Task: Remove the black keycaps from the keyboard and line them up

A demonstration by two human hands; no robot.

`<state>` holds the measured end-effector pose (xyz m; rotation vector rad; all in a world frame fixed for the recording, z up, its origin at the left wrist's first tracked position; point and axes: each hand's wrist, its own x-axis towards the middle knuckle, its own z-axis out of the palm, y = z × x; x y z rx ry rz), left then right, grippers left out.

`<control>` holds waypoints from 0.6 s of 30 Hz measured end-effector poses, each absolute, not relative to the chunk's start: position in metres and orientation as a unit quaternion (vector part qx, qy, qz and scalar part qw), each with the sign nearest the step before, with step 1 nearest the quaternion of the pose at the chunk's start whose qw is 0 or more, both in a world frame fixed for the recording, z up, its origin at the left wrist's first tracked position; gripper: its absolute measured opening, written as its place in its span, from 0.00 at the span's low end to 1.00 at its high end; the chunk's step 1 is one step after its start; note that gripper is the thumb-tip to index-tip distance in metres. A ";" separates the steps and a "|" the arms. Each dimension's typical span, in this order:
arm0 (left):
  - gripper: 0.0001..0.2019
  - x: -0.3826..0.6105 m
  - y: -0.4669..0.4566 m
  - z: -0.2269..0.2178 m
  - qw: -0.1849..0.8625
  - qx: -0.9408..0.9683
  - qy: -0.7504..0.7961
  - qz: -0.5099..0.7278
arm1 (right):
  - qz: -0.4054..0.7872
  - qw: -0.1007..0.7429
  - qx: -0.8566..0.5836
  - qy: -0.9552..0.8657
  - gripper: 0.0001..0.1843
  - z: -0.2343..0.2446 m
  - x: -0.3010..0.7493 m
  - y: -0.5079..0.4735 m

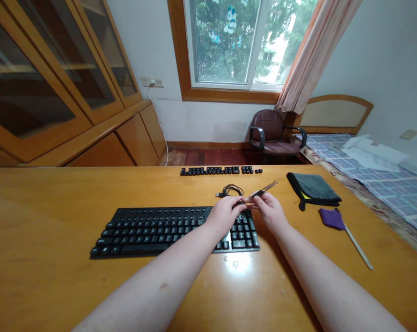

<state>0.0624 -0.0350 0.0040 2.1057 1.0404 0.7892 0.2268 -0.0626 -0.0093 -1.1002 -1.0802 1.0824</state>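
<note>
A black keyboard (149,230) lies on the wooden desk, its top row showing low stubs with no tall keycaps. Above its upper right corner, my right hand (271,214) is closed around a keycap puller (263,191), a dark-handled tool whose thin metal prongs point up and to the right. My left hand (225,213) hovers over the number pad side with its fingertips pinched together, close to the right fingertips. What sits between the left fingers is too small and hidden to make out. Behind the hands lies the coiled black USB cable (232,189).
Loose black keycaps (213,170) stand in a row along the desk's far edge. To the right lie a folded dark cloth (314,188) and a brush (357,244) with a purple cloth (332,218) at its end. Beyond the desk stands a chair (272,131).
</note>
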 end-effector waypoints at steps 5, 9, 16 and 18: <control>0.12 0.062 -0.033 0.004 0.345 0.783 0.399 0.331 | 0.481 0.588 -0.462 -0.458 0.15 -0.012 0.230 -0.062; 0.09 0.063 -0.031 0.002 0.360 0.746 0.417 0.375 | 0.470 0.607 -0.432 -0.473 0.12 -0.014 0.232 -0.063; 0.09 0.064 -0.029 -0.002 0.348 0.738 0.403 0.415 | 0.414 0.675 -0.430 -0.434 0.08 -0.013 0.237 -0.065; 0.10 0.065 -0.030 -0.004 0.344 0.749 0.391 0.409 | 0.396 0.664 -0.440 -0.457 0.06 -0.013 0.237 -0.066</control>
